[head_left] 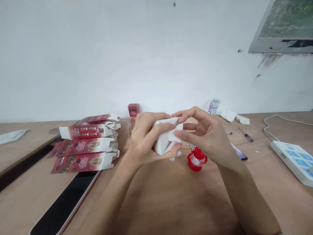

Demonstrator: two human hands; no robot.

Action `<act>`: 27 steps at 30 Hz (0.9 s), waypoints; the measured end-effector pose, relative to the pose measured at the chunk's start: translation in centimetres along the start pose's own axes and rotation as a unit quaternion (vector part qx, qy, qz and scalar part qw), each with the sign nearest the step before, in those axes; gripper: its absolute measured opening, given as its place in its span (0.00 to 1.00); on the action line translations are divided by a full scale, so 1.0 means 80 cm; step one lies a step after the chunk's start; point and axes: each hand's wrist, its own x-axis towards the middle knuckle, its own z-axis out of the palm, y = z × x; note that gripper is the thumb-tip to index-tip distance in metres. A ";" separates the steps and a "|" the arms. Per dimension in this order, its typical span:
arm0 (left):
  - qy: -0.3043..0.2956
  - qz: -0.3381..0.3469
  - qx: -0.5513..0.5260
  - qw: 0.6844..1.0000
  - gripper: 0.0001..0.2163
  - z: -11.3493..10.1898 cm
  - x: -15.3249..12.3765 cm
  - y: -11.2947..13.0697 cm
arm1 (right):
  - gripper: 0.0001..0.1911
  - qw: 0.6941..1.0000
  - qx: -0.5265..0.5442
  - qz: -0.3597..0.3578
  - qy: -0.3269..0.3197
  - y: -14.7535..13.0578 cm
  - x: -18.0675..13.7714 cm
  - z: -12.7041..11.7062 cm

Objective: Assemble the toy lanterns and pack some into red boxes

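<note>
Between my two hands, above the table, is a small cardboard box (163,141) with its white end and flaps toward me. My left hand (148,135) wraps round its left side, fingers over the top and thumb below. My right hand (201,130) pinches a white flap at the box's right edge with thumb and fingers. Below my right hand a small red lantern (196,160) with a clear middle stands on the table. Flattened red printed cartons (80,147) with white end flaps lie in a stack at the left.
A phone (66,202) lies at front left; another phone (239,152) is right of my hand. A red box (133,110) stands by the wall. At right are a screwdriver (246,135), power strip (294,160), bottle (214,106) and tissues (231,116). Small white pieces (172,159) lie near the lantern.
</note>
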 end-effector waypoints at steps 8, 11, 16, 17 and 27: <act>-0.117 -0.074 -0.090 0.986 0.35 -0.016 0.004 -0.005 | 0.13 0.999 0.025 0.019 -0.022 0.002 0.004 -0.013; -0.136 -0.106 -0.094 0.980 0.34 -0.019 0.004 -0.004 | 0.12 0.999 0.029 0.016 -0.018 0.003 0.006 -0.015; -0.109 -0.106 -0.069 0.986 0.28 -0.016 0.004 -0.001 | 0.11 0.999 0.030 0.013 -0.025 0.006 0.008 -0.016; -0.105 -0.107 -0.068 0.986 0.27 -0.016 0.004 -0.001 | 0.11 0.999 0.032 0.011 -0.027 0.007 0.009 -0.016; -0.086 -0.105 -0.069 0.988 0.28 -0.013 0.002 -0.003 | 0.12 1.000 0.015 0.016 -0.005 0.002 0.005 -0.010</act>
